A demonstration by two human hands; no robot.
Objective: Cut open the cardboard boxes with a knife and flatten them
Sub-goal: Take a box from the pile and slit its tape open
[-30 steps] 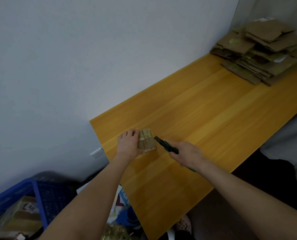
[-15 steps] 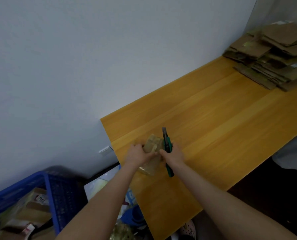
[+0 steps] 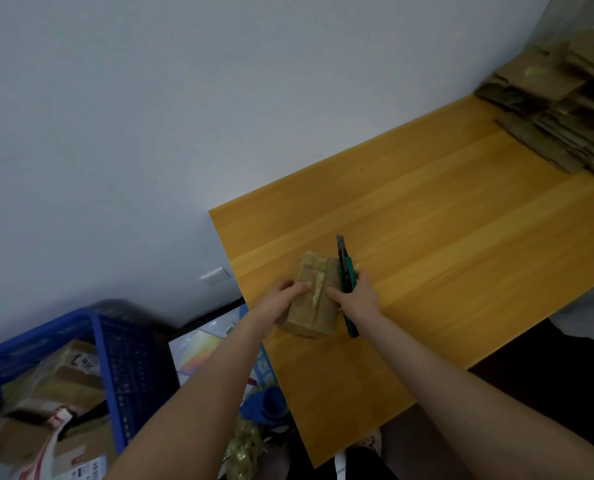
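A small taped cardboard box (image 3: 314,299) sits near the left end of the wooden table (image 3: 444,254). My left hand (image 3: 278,301) grips the box's left side, with fingers over its top. My right hand (image 3: 358,299) holds a green utility knife (image 3: 346,275) with its blade pointing away from me, and its fingers also press on the box's right side. The knife lies along the right edge of the box.
A stack of flattened cardboard (image 3: 562,102) lies at the table's far right corner by the wall. A blue crate (image 3: 91,368) with more boxes stands on the floor to the left. Loose items lie on the floor beside the table.
The box has been turned lengthwise and pulled a little toward me. My right hand came in from the right with the knife and now presses against the box's right side.
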